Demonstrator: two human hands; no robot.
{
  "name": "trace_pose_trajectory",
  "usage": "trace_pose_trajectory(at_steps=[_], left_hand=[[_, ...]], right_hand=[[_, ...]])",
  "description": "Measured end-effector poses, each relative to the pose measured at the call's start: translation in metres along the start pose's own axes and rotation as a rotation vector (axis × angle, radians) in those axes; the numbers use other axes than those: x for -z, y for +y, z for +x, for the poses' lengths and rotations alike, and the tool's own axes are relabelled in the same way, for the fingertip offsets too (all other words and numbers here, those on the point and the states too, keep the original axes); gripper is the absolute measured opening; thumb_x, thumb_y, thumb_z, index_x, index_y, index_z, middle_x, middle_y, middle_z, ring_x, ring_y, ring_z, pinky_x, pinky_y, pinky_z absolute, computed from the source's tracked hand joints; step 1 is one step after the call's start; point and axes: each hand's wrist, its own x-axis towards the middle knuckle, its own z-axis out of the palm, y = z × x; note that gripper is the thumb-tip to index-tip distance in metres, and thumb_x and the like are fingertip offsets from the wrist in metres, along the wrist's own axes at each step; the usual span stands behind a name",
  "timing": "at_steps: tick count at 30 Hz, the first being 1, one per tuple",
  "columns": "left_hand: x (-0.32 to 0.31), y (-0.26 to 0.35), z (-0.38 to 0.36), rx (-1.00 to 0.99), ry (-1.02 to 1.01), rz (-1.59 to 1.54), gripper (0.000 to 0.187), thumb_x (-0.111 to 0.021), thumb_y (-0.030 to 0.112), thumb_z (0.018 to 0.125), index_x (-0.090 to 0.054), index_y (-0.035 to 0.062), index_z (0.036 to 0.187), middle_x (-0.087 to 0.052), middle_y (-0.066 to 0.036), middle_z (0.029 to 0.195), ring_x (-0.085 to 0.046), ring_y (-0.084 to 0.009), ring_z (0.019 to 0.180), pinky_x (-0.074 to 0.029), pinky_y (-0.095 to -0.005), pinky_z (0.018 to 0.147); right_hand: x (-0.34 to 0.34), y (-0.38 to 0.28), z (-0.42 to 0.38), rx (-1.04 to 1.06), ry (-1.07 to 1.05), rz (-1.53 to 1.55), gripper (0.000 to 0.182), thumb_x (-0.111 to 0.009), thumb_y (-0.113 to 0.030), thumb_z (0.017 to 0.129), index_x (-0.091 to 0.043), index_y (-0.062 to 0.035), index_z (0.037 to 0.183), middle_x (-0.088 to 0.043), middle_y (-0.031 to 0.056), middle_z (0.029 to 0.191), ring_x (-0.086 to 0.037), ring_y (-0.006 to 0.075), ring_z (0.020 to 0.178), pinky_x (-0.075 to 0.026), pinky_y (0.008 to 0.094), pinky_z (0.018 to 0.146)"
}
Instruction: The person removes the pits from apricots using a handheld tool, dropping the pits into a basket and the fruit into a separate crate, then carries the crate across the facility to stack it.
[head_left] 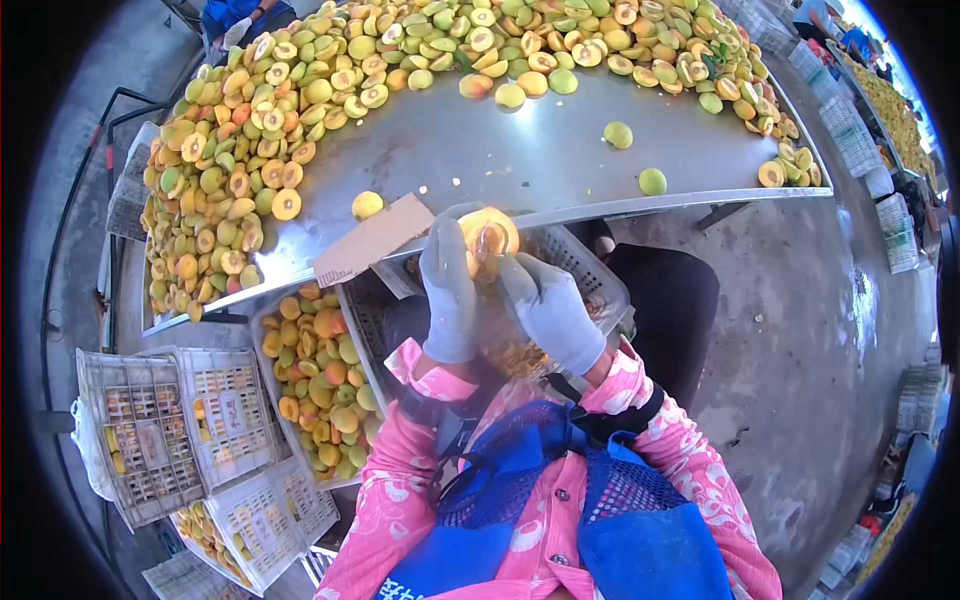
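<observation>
My left hand [447,295], in a pale grey glove, is closed around a cut yellow peach half [488,220] just off the table's near edge. The cut face is turned up towards me, with a round hollow or stone area in its middle. Close against the fruit's lower right side, my right hand [560,315], gloved alike, has its fingers pinched together. Whatever sits in that pinch is too small and blurred to name. Below both hands stands a plastic basket [612,290] with scraps in it.
Many peach halves [285,205] are heaped along the back and left of the metal table [450,150]. A cardboard strip [375,240] lies at its near edge. A crate of peaches [325,380] and several white crates [228,415] stand left. Another person's gloved hand [237,33] shows top left.
</observation>
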Motion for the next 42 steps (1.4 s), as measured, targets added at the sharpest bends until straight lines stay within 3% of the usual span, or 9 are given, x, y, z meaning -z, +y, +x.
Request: trace_pose_trajectory(at_steps=[3, 5, 9, 15, 17, 20, 29, 39, 42], left_hand=[[-0.008, 0.022, -0.009, 0.118, 0.084, -0.273, 0.036, -0.060, 0.026, 0.088, -0.053, -0.0012, 0.110, -0.063, -0.015, 0.098, -0.062, -0.0244, 0.088, -0.048, -0.0302, 0.081], [-0.008, 0.033, -0.007, -0.395, 0.124, 0.380, 0.021, -0.047, 0.013, 0.091, -0.055, -0.0050, 0.098, -0.060, -0.014, 0.097, -0.058, -0.0196, 0.086, -0.047, -0.0309, 0.078], [-0.001, 0.034, -0.011, -0.243, 0.108, 0.187, 0.020, -0.048, 0.011, 0.089, -0.055, -0.0048, 0.098, -0.059, -0.014, 0.097, -0.059, -0.0209, 0.084, -0.048, -0.0308, 0.075], [0.008, 0.044, -0.003, -0.115, 0.059, 0.099, 0.025, -0.047, 0.018, 0.092, -0.060, -0.0027, 0.095, -0.062, -0.009, 0.085, -0.058, -0.0157, 0.079, -0.047, -0.0281, 0.071], [0.017, 0.045, 0.006, 0.236, -0.159, -0.095, 0.031, -0.046, 0.024, 0.095, -0.062, -0.0020, 0.095, -0.064, -0.007, 0.082, -0.058, -0.0132, 0.077, -0.046, -0.0264, 0.070], [0.025, 0.043, 0.016, 0.306, -0.356, -0.055, 0.046, -0.035, 0.036, 0.100, -0.061, -0.0014, 0.105, -0.064, -0.010, 0.102, -0.061, -0.0165, 0.088, -0.049, -0.0293, 0.080], [0.000, 0.011, -0.013, 0.300, 0.107, -0.230, 0.030, -0.050, 0.024, 0.096, -0.064, -0.0030, 0.094, -0.062, -0.004, 0.077, -0.056, -0.0090, 0.070, -0.047, -0.0259, 0.063], [-0.002, 0.025, -0.009, 0.667, -0.123, -0.585, 0.042, -0.047, 0.038, 0.097, -0.061, -0.0015, 0.094, -0.064, -0.011, 0.078, -0.060, -0.0173, 0.066, -0.049, -0.0291, 0.059], [0.001, 0.004, -0.015, 0.290, -0.212, -0.691, 0.049, -0.044, 0.045, 0.095, -0.060, -0.0006, 0.098, -0.063, -0.014, 0.078, -0.062, -0.0221, 0.068, -0.051, -0.0300, 0.060]], right_hand=[[0.001, -0.002, -0.008, 0.078, 0.025, -0.099, 0.027, -0.049, -0.025, 0.096, -0.057, 0.0000, 0.087, -0.058, 0.0231, 0.073, -0.058, 0.0418, 0.070, -0.045, 0.0422, 0.059], [-0.006, -0.001, -0.006, 0.106, 0.048, -0.077, 0.029, -0.047, -0.025, 0.096, -0.056, 0.0003, 0.085, -0.058, 0.0230, 0.071, -0.057, 0.0428, 0.070, -0.045, 0.0422, 0.059], [-0.006, -0.005, -0.009, 0.186, 0.002, -0.129, 0.033, -0.046, -0.029, 0.096, -0.056, 0.0009, 0.086, -0.058, 0.0234, 0.071, -0.058, 0.0436, 0.071, -0.045, 0.0425, 0.060], [0.002, -0.004, -0.009, 0.071, -0.118, -0.105, 0.041, -0.045, -0.035, 0.096, -0.058, 0.0028, 0.085, -0.058, 0.0227, 0.068, -0.060, 0.0390, 0.069, -0.046, 0.0428, 0.062], [0.005, -0.007, -0.011, -0.137, -0.225, -0.018, 0.043, -0.046, -0.034, 0.098, -0.058, 0.0052, 0.085, -0.059, 0.0087, 0.065, -0.050, 0.0155, 0.059, -0.044, 0.0326, 0.059], [0.009, -0.010, -0.012, -0.333, -0.336, 0.163, 0.051, -0.045, -0.041, 0.097, -0.059, 0.0051, 0.084, -0.057, 0.0027, 0.063, -0.050, 0.0118, 0.061, -0.043, 0.0272, 0.058], [0.015, -0.032, -0.020, -0.735, -0.495, 0.659, 0.053, -0.034, -0.057, 0.095, -0.049, -0.0101, 0.076, -0.032, -0.0061, 0.051, -0.028, 0.0063, 0.038, -0.024, 0.0251, 0.037], [0.020, -0.013, -0.015, -0.926, -0.804, 1.083, 0.053, -0.038, -0.066, 0.089, -0.048, -0.0153, 0.077, -0.028, -0.0086, 0.053, -0.025, 0.0041, 0.040, -0.021, 0.0219, 0.037], [0.016, -0.007, -0.018, -0.882, -0.893, 1.134, 0.053, -0.040, -0.067, 0.088, -0.049, -0.0158, 0.078, -0.029, -0.0086, 0.053, -0.025, 0.0038, 0.040, -0.020, 0.0209, 0.037]])
